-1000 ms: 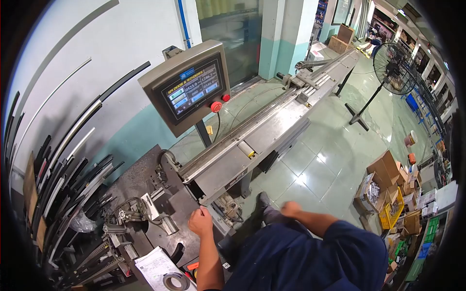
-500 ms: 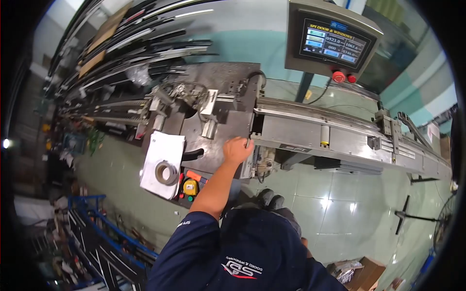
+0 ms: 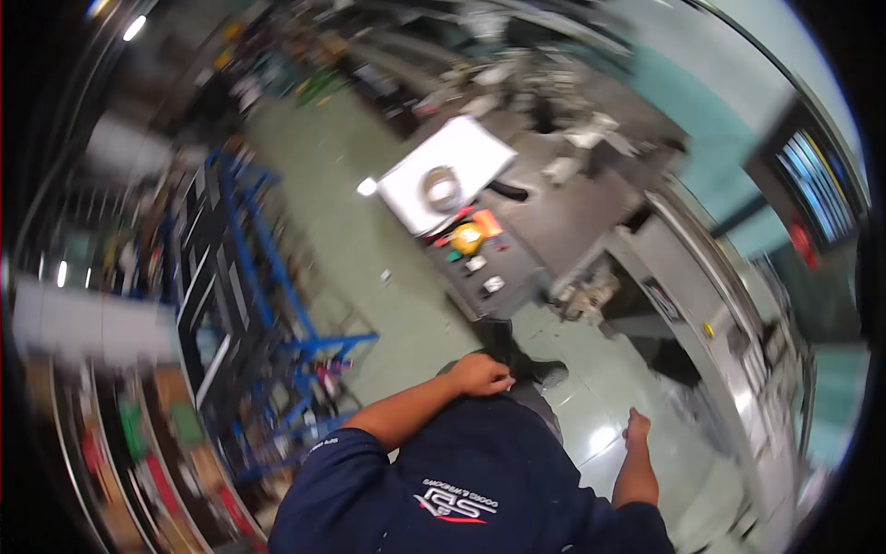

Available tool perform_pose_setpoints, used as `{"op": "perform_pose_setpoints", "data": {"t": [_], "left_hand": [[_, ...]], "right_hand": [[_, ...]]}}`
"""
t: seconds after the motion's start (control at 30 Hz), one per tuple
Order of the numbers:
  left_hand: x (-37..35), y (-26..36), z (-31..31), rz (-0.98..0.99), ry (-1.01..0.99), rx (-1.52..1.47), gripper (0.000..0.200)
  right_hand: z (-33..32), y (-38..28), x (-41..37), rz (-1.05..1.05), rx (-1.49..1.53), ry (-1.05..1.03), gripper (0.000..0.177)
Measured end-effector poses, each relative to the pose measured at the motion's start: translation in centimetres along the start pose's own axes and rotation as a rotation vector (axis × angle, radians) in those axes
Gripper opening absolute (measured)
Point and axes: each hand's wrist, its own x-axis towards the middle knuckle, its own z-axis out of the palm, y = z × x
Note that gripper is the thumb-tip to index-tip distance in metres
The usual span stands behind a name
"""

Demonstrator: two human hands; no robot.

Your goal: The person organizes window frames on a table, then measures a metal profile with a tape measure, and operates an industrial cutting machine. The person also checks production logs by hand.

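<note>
Hovering by navy cloth shirt, left grip is curled closed; right grip, over glossy tiles, cannot be read. Ring-shaped tape roll lies on white paper, bench's left edge; rounded yellow tape measure nearer front corner.

It's fairly bright in here, with a white lamp glowing at the upper left and a hard glare spot on the glossy floor. The paper is washed out nearly to plain white, and the screen is smeared into pale blue streaks. Motion blur drags across the bench and the shelves, while the shirt looks crisper. Deep shadow sits under the rail. Straight lines bow towards the black, rounded rim, where the small clutter is probably too soft to make out
</note>
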Motion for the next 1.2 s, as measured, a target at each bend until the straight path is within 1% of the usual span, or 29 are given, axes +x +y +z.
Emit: {"op": "perform_pose_setpoints", "data": {"t": [0.07, 0.13, 0.17, 0.2, 0.23, 0.27, 0.3, 0.33, 0.37, 0.47, 0.57, 0.6, 0.67, 0.73, 0.77, 0.83, 0.87, 0.9, 0.93, 1.03, 1.07, 1.13, 1.2], "left_hand": [[-7.9, -5.0, 2.7, -0.292, 0.067, -0.191, 0.035], [-15.0, -9.5, 3.9, -0.762, 0.254, -0.449, 0.038], [-18.5, -12.5, 5.5, -0.952, 0.437, -0.434, 0.038], [-21.7, -15.4, 7.4, -1.134, 0.613, -0.408, 0.038], [-24.6, -17.3, 8.8, -1.273, 0.839, -0.438, 0.039], [-27.1, -18.5, 9.9, -1.400, 1.067, -0.459, 0.040], [-29.4, -18.9, 10.7, -1.450, 1.153, -0.544, 0.040], [-31.4, -19.3, 11.4, -1.490, 1.233, -0.630, 0.040], [-32.9, -20.0, 11.9, -1.520, 1.308, -0.715, 0.040], [-36.4, -23.9, 15.8, -1.558, 1.314, -0.973, 0.038], [-39.2, -27.0, 15.5, -1.526, 1.256, -1.089, 0.038], [-40.5, -29.2, 15.6, -1.491, 1.255, -1.019, 0.038], [-42.7, -34.0, 16.8, -1.430, 1.245, -0.899, 0.039], [-45.9, -37.9, 15.8, -1.434, 1.273, -0.825, 0.034], [-46.8, -39.2, 15.4, -1.435, 1.279, -0.799, 0.032], [-49.6, -42.8, 14.5, -1.155, 1.610, -1.105, 0.034], [-50.9, -44.5, 13.9, -1.142, 1.733, -1.219, 0.037], [-52.0, -46.0, 13.2, -1.124, 1.855, -1.332, 0.040], [-52.9, -47.4, 12.7, -1.104, 1.973, -1.448, 0.043], [-55.6, -51.8, 11.7, -1.107, 2.272, -1.693, 0.053], [-56.7, -53.5, 11.9, -1.024, 2.235, -1.892, 0.058], [-58.6, -57.1, 12.3, -0.815, 2.144, -2.268, 0.067], [-59.4, -59.1, 12.9, -0.707, 2.018, -2.251, 0.072]], "right_hand": [[1.9, -0.8, 0.5, -0.095, -0.170, -0.080, 0.042], [4.8, -2.5, -0.7, -0.130, -0.257, -0.151, 0.040], [6.2, -2.7, -0.7, -0.140, -0.337, -0.245, 0.036], [8.1, -3.6, -1.6, -0.097, -0.407, -0.299, 0.033], [10.0, -4.5, -3.0, -0.055, -0.471, -0.339, 0.030], [12.0, -5.2, -3.6, -0.063, -0.524, -0.414, 0.028], [14.1, -5.7, -4.2, -0.067, -0.568, -0.484, 0.026], [16.3, -6.8, -5.6, -0.126, -0.619, -0.536, 0.025], [18.2, -7.9, -6.9, -0.150, -0.619, -0.554, 0.026], [24.5, -9.9, -11.5, -0.201, -0.549, -0.583, 0.028], [29.6, -9.7, -14.4, -0.257, -0.421, -0.550, 0.028], [31.2, -9.2, -15.0, -0.274, -0.416, -0.515, 0.027], [34.0, -7.9, -17.0, -0.242, -0.415, -0.471, 0.027], [35.2, -4.9, -18.6, -0.203, -0.389, -0.412, 0.026], [35.7, -3.8, -20.5, -0.171, -0.423, -0.412, 0.026], [36.6, -2.2, -23.9, -0.220, -0.635, -0.557, 0.027], [37.4, -1.6, -25.8, -0.230, -0.728, -0.616, 0.028], [38.4, -2.0, -28.9, -0.202, -0.802, -0.638, 0.028], [38.7, -1.9, -30.3, -0.169, -0.877, -0.657, 0.028], [39.5, -1.5, -31.3, -0.214, -0.798, -0.634, 0.027], [40.0, -1.9, -33.0, -0.221, -0.735, -0.620, 0.024], [40.8, -3.0, -34.2, -0.275, -0.781, -0.599, 0.024], [41.7, -3.8, -35.0, -0.315, -0.810, -0.591, 0.023]]}}
